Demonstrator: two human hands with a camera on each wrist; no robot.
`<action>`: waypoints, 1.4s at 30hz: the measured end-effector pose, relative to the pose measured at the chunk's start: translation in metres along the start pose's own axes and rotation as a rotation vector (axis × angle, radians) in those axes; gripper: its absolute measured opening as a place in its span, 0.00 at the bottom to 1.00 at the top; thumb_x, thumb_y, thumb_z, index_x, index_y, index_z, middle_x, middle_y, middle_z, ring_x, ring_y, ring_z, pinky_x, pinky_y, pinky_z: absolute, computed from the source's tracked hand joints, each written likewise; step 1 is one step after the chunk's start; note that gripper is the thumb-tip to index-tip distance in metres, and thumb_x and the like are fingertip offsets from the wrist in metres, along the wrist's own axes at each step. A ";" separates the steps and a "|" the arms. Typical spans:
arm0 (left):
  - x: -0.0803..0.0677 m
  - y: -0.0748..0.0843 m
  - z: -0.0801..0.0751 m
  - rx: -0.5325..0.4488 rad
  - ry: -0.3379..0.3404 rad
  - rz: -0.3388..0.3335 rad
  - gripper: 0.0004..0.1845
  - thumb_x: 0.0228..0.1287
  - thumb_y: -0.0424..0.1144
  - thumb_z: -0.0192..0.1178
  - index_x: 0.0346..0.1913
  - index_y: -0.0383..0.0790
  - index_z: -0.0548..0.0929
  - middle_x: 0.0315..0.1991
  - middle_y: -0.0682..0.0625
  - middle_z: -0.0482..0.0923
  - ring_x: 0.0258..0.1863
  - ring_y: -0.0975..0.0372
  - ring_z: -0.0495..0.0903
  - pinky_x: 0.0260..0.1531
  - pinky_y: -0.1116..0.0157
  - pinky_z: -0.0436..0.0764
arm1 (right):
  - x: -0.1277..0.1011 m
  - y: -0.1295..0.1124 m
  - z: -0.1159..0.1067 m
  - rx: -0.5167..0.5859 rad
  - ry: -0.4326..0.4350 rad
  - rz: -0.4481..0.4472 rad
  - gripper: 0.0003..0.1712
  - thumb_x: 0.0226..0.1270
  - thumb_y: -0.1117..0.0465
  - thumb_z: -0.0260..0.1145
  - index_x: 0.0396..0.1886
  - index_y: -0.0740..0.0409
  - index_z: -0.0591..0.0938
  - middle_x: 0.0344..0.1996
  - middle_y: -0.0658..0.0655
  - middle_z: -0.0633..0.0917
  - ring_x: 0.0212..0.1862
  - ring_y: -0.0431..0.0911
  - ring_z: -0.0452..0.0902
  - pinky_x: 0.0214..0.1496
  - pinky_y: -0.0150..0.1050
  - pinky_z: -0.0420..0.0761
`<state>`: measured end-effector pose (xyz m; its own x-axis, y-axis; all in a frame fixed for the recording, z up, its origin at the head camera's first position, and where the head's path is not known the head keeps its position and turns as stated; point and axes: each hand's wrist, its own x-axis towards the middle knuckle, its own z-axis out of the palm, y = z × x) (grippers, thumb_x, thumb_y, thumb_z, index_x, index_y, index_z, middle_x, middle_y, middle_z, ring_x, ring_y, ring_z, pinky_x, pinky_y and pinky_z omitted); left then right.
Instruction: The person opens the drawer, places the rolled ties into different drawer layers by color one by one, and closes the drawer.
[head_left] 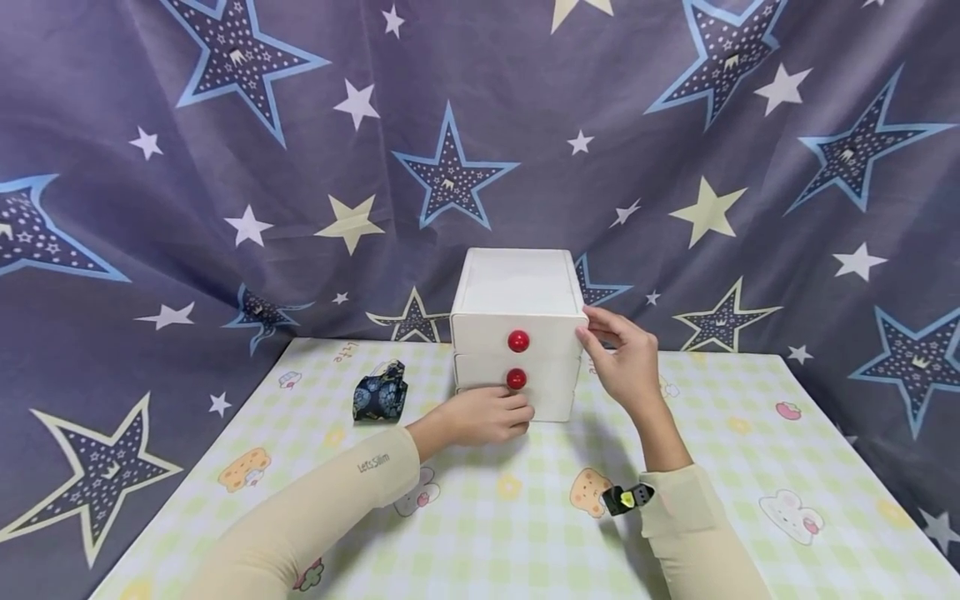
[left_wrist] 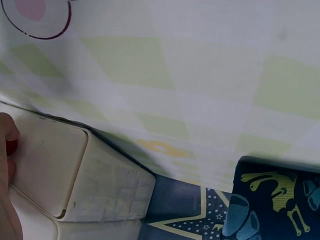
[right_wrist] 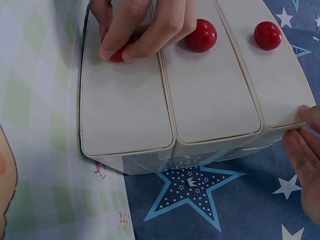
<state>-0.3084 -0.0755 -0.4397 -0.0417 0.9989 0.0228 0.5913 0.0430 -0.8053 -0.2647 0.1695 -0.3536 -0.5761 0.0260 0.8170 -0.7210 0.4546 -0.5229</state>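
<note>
A white three-drawer box [head_left: 517, 283] with round red knobs stands in the middle of the table. My left hand [head_left: 487, 415] is at the lowest drawer [right_wrist: 127, 110] and pinches its red knob [right_wrist: 118, 56], which the fingers mostly cover. The middle knob [head_left: 516, 379] and top knob [head_left: 518, 341] are free. My right hand [head_left: 621, 354] holds the box's upper right edge, thumb on the front face and fingers along the side. All three drawers look closed.
A dark blue patterned cloth item [head_left: 380, 394] lies on the table left of the box. The table has a pale green checked cover [head_left: 525, 517] with cartoon prints. Close behind the box hangs a dark curtain [head_left: 315, 167] with stars.
</note>
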 end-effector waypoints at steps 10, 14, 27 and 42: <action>0.004 0.002 0.002 0.009 0.029 -0.008 0.10 0.75 0.38 0.54 0.46 0.52 0.85 0.47 0.54 0.75 0.50 0.59 0.74 0.50 0.66 0.78 | 0.001 -0.003 0.001 -0.010 0.015 -0.007 0.18 0.60 0.79 0.72 0.51 0.77 0.84 0.43 0.72 0.87 0.41 0.63 0.87 0.47 0.47 0.87; 0.003 0.002 0.002 0.013 0.036 -0.011 0.09 0.75 0.38 0.54 0.46 0.51 0.85 0.46 0.54 0.75 0.49 0.59 0.74 0.48 0.66 0.78 | -0.002 0.018 0.005 -0.006 0.011 0.001 0.19 0.61 0.76 0.73 0.53 0.73 0.85 0.44 0.69 0.88 0.42 0.60 0.88 0.47 0.44 0.87; 0.003 0.004 0.000 0.038 0.037 -0.018 0.09 0.74 0.37 0.55 0.45 0.52 0.85 0.45 0.55 0.75 0.48 0.60 0.74 0.49 0.66 0.78 | -0.003 0.027 0.003 0.022 -0.004 -0.009 0.18 0.65 0.70 0.73 0.55 0.67 0.86 0.45 0.64 0.89 0.44 0.56 0.89 0.50 0.32 0.85; 0.002 0.009 -0.012 0.030 0.003 -0.006 0.10 0.75 0.38 0.55 0.47 0.54 0.86 0.47 0.55 0.75 0.50 0.60 0.75 0.55 0.65 0.79 | -0.003 0.027 0.003 0.007 -0.008 -0.002 0.19 0.64 0.70 0.73 0.55 0.67 0.86 0.46 0.65 0.89 0.44 0.56 0.89 0.50 0.31 0.85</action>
<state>-0.2939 -0.0726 -0.4395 -0.0426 0.9986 0.0297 0.5666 0.0487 -0.8226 -0.2835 0.1790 -0.3708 -0.5777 0.0184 0.8161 -0.7248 0.4483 -0.5232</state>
